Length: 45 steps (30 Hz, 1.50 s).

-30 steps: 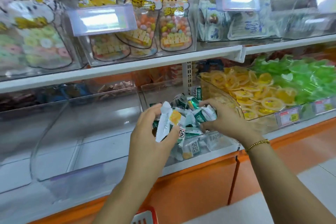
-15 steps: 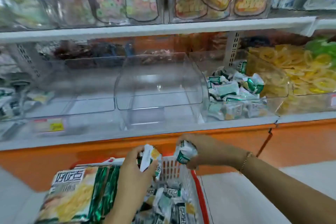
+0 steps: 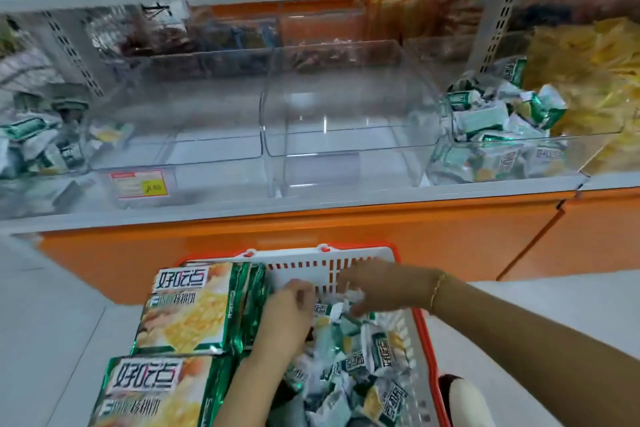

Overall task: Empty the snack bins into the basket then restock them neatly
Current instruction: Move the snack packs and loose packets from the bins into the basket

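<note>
A red and white basket [image 3: 322, 262] stands on the floor below the shelf and holds a heap of small green-and-white snack packets [image 3: 363, 364]. Both hands reach down into it. My left hand [image 3: 287, 315] has its fingers curled over the heap, and what it holds is hidden. My right hand [image 3: 377, 288] pinches small white packets at its fingertips. On the shelf, the middle clear bin [image 3: 346, 107] and the one left of it [image 3: 173, 135] are empty. The bin to the right [image 3: 502, 114] still holds more of the same packets.
Two large green snack bags [image 3: 187, 305] lie across the basket's left side. A bin of yellow snacks [image 3: 595, 80] stands far right, and a bin of packets [image 3: 31, 146] far left. The orange cabinet base [image 3: 346, 229] stands behind the basket. A shoe [image 3: 464, 402] shows beside it.
Both hands carried packets from the right-hand bin down to the basket and have now dropped lower into it. The view has tilted down with them.
</note>
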Available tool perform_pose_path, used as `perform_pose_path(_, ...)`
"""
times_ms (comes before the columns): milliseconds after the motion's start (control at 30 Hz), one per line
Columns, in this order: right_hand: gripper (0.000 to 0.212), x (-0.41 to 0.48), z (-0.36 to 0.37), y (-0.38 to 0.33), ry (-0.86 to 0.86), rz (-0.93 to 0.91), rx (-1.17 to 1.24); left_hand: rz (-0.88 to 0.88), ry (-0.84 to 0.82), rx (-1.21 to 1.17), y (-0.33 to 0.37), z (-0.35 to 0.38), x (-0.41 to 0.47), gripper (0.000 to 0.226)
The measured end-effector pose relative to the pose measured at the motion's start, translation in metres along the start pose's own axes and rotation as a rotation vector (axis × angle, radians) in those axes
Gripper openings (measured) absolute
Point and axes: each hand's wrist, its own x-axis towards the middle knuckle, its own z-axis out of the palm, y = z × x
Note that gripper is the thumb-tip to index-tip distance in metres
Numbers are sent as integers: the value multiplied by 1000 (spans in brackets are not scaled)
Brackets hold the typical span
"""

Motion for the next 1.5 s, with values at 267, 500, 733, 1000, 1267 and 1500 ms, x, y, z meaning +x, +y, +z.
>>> perform_pose_path(267, 34, -130, -173, 60, 405, 108, 125, 591, 205, -169, 182, -66, 13, 27)
perform_pose_path(500, 52, -145, -187, 197, 823, 601, 217, 833, -32, 137, 320, -28, 88, 7)
perform_pose_path(733, 81, -120, -176, 231, 737, 728, 385, 677, -329, 688, 369, 32, 165, 74)
perform_pose_path(1000, 85, -97, -176, 237, 866, 757, 262, 595, -355, 759, 385, 35, 219, 97)
perform_pose_path(1267, 72, -83, -175, 246, 786, 877, 104, 618, -336, 833, 381, 52, 225, 102)
perform_pose_path(1500, 73, -89, -171, 244, 884, 710, 294, 712, -277, 897, 379, 54, 224, 90)
